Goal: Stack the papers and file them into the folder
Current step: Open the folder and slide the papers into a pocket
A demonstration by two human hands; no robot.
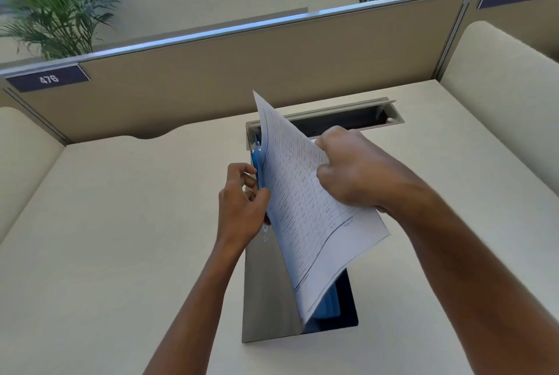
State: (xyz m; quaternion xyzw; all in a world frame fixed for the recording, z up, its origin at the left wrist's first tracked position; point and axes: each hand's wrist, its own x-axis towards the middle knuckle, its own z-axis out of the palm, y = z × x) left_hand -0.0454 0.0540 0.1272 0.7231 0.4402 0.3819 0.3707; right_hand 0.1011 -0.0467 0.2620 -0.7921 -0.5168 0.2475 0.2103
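Observation:
A stack of white papers (305, 214) printed with tables is held tilted up over the middle of the desk. My right hand (348, 169) grips the papers at their upper right edge. A blue folder (258, 163) stands behind the papers, mostly hidden by them, and a second strip of it shows below their lower corner. My left hand (242, 208) pinches the folder's left edge, thumb against the sheets.
A closed grey laptop (266, 293) lies on the cream desk (121, 223) under the papers. Behind it is an open cable tray (348, 117). Beige partitions (242, 66) with number plates 476 and 477 close in the desk. Plants stand beyond.

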